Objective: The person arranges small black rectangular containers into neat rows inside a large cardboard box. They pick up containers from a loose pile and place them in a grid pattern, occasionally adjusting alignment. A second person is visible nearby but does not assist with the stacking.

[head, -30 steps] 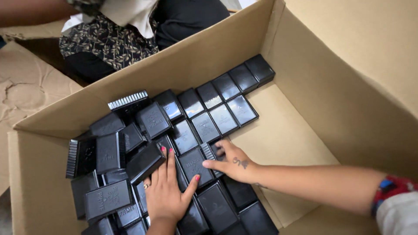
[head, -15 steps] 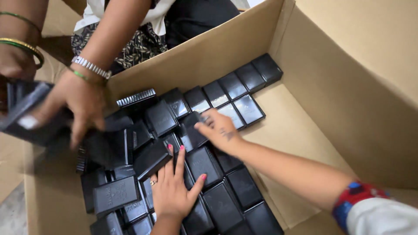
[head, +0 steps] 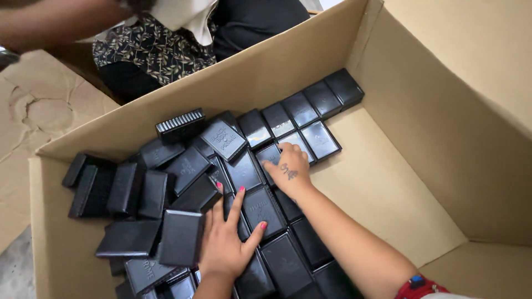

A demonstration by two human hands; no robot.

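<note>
Setting: Brown cardboard box fills the frame, its floor bare at right; torn cardboard sheet lies flat at far left.

Upper left: another person's blurred arm crosses the corner above their patterned garment; keep it apart from your own hands.

Left of box: loose heap of black cases, some on edge, some tilted; one ribbed case stands against the box's back wall.

Lower centre: your left hand lies flat, fingers spread wide, palm down on the black cases at the edge of the heap. It grips nothing.

Centre: your right hand is open, fingers bent a little, fingertips pressing a glossy case where the tidy rows begin. Nothing is closed in it.

Upper right: two neat rows of flat black cases run on a slant toward the back corner, each touching its neighbour.

How to work it: judging from the rows, you are bedding cases flat, side by side. Hold the heap back with your left palm so that nothing slides in, and nudge each case with your right fingertips until its edges meet its neighbours squarely, face up, no overlap.
</note>
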